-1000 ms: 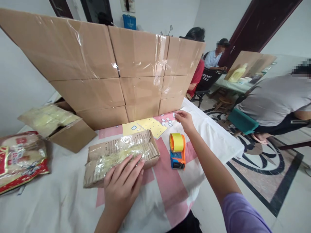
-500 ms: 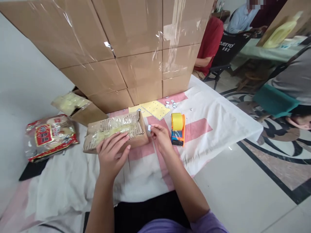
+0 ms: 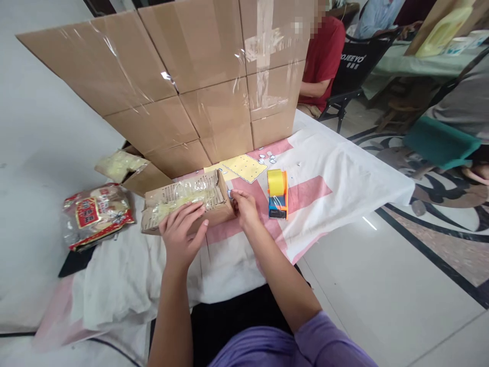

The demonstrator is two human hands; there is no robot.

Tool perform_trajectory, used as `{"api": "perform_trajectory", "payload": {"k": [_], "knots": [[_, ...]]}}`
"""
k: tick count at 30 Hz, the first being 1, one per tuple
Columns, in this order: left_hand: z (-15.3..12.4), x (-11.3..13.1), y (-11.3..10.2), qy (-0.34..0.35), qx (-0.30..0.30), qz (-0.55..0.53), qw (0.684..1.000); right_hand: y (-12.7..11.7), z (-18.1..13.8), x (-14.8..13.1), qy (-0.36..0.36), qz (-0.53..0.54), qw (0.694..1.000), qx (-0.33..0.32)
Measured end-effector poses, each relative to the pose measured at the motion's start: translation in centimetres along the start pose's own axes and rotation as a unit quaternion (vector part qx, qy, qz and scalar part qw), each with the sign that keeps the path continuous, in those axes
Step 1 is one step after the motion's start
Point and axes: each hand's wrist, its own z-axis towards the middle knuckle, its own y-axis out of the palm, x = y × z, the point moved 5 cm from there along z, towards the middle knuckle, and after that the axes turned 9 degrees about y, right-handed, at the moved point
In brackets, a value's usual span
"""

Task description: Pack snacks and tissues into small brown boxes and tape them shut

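Note:
A small cardboard box lies on the cloth, filled with clear plastic packets of something pale yellow. My left hand rests over its near side with fingers stretched and the thumb apart, touching the packets and the rim. At the box's right end my right hand pinches a small white sticker, mostly hidden behind the fingers; whether it touches the cardboard I cannot tell. Right of that hand stands a tape dispenser with a yellow roll. Behind it lies a yellow dotted sheet.
Stacked taped cartons form a wall at the back. An opened box and a red-and-clear food bag sit at left. Small white scraps lie near the sheet. A person in a red shirt sits beyond the table corner.
My right hand has moved left with the sticker, right up to the box's end. My left hand stays on the box. The view has shifted slightly.

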Motion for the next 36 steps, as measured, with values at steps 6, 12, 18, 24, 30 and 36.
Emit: {"api": "perform_trajectory", "payload": {"k": [6,12,18,24,30,36], "knots": [[0.1,0.1,0.1,0.001,0.014,-0.001,1.000,0.2,0.1,0.3,-0.043,-0.007,0.999,-0.013],[0.1,0.2,0.2,0.007,0.025,0.007,1.000,0.0,-0.2,0.2,-0.137,-0.050,0.989,-0.012],[-0.4,1.0,-0.1,0.008,0.019,0.016,1.000,0.0,-0.9,-0.2,-0.185,-0.106,0.976,-0.036],[-0.3,0.7,0.1,0.006,0.008,0.027,1.000,0.7,-0.4,-0.2,-0.172,-0.144,0.971,-0.077],[0.1,-0.2,0.3,-0.009,0.008,0.021,1.000,0.1,0.0,0.2,-0.129,-0.139,0.978,-0.083],[-0.5,-0.5,-0.1,-0.023,-0.013,-0.002,1.000,-0.7,-0.9,-0.3,-0.156,-0.142,0.976,-0.059]]}}
